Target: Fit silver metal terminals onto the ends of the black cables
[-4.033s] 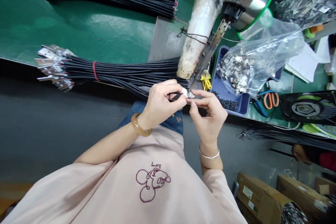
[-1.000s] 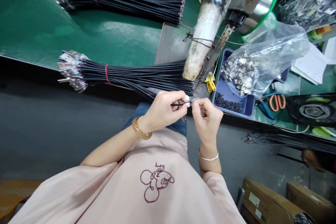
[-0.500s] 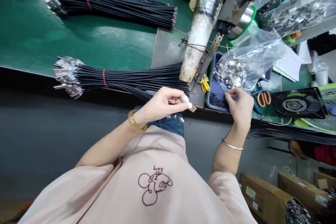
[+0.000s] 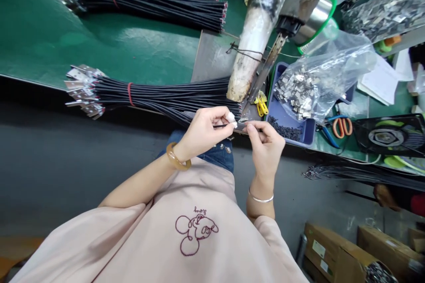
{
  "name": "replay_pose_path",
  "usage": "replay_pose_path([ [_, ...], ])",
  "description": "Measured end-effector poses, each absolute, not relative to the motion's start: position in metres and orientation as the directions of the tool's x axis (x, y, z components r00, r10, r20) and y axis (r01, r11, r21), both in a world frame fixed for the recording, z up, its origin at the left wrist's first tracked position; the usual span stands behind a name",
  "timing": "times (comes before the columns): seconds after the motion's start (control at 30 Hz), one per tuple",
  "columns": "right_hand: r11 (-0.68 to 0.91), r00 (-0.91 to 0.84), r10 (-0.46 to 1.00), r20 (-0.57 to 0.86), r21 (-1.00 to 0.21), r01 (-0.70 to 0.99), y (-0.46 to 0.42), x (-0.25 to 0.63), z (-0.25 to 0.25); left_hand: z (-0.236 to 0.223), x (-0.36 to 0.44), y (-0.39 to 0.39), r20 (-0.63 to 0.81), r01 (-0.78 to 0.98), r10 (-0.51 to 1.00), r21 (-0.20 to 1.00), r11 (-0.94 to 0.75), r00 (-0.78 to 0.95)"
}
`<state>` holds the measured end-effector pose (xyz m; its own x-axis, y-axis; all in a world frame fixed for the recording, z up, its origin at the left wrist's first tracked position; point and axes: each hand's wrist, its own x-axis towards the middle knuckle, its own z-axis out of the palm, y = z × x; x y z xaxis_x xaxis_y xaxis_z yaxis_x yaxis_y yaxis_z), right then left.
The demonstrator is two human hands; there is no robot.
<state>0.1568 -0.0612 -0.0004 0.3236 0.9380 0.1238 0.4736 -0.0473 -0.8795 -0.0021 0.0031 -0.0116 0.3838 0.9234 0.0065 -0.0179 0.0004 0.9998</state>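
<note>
My left hand (image 4: 210, 129), with white covers on the thumb and a fingertip, is closed on a thin black cable (image 4: 219, 126). A small metal piece (image 4: 242, 120) shows just past those fingertips. Close by on its right, my right hand (image 4: 266, 145) is pinched, thumb against finger; what it holds is too small to make out. Behind the left hand lies a bundle of black cables (image 4: 166, 93), tied with a red band, metal plates at its left end. A blue tray (image 4: 308, 135) of small black pieces (image 4: 287, 130) stands beyond the right hand.
Above the cable bundle hang a wrapped white-tipped tube (image 4: 244, 53) and a soldering iron (image 4: 270, 62). Yellow cutters (image 4: 261, 104), a plastic bag of metal parts (image 4: 300, 90), orange-handled scissors (image 4: 341, 127) and a black fan (image 4: 388, 135) lie rightward. Another cable bundle (image 4: 159, 2) is farther back.
My right hand has moved left from the tray to the left hand's fingertips, keeping its pinch. The left hand stays nearly in place, still gripping the cable.
</note>
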Motion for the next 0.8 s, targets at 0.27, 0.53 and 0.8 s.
replay_pose_path([
  [0.27, -0.025, 0.314, 0.94, 0.135, -0.889, 0.457, -0.054, 0.151, -0.014, -0.012, -0.003, 0.002, 0.019, 0.039, 0.918, 0.999, -0.037, 0.397],
  [0.53, -0.022, 0.309, 0.944, 0.119, -0.909, 0.416, -0.054, 0.15, -0.014, -0.011, -0.003, 0.002, 0.019, 0.046, 0.914, 0.998, -0.041, 0.405],
  [0.8, -0.031, 0.306, 0.945, 0.115, -0.9, 0.435, -0.055, 0.148, -0.013, -0.011, -0.004, 0.002, 0.023, 0.032, 0.912, 0.999, -0.04, 0.409],
])
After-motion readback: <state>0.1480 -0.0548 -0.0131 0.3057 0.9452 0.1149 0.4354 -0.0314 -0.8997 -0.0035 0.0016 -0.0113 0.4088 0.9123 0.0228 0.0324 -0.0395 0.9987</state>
